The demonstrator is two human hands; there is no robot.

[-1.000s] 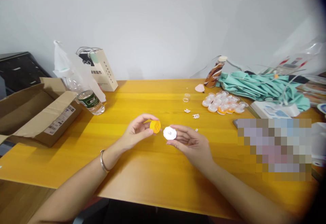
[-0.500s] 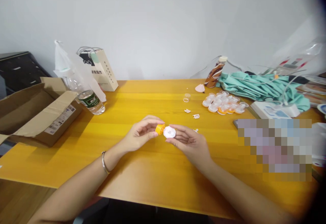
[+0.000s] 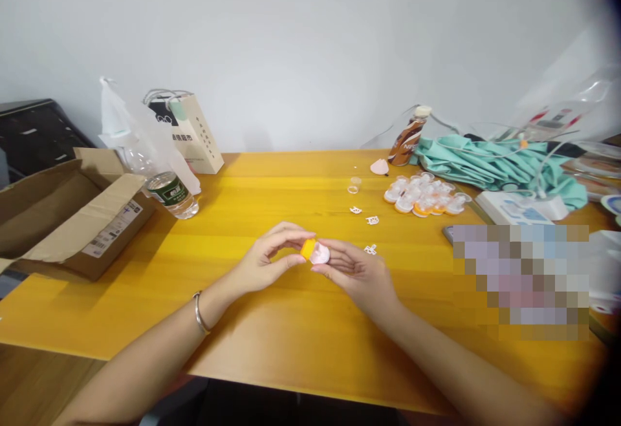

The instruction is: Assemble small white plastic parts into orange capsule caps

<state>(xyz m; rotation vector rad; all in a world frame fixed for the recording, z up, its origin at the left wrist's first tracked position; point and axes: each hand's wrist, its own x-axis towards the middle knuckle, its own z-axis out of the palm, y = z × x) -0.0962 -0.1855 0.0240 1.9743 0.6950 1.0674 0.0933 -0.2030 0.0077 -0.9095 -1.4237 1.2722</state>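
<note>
Between thumb and fingers, my left hand point(image 3: 270, 259) pinches a small orange round plastic part point(image 3: 307, 249). My right hand point(image 3: 359, 269) grips a round white plastic piece point(image 3: 319, 254) by its edge. Both parts meet in front of me above the table, the orange one against the white one's left side; whether they are joined I cannot tell. Beyond the right hand lie small white cut-out plastic pieces point(image 3: 372, 220) and a clear little cup point(image 3: 354, 185). Farther right sits a cluster of clear-domed pieces with orange and white bases point(image 3: 424, 194).
On the left stand an open cardboard box point(image 3: 104, 225), a water bottle point(image 3: 172, 193) and a paper bag point(image 3: 196, 132). At the back right are a brown drink bottle point(image 3: 410, 138), green cloth point(image 3: 490, 162) and a white box point(image 3: 514, 209). A blurred-out patch covers the right side.
The orange part and the white piece have come together, closing the small gap. The white piece has tilted so its flat face shows less.
</note>
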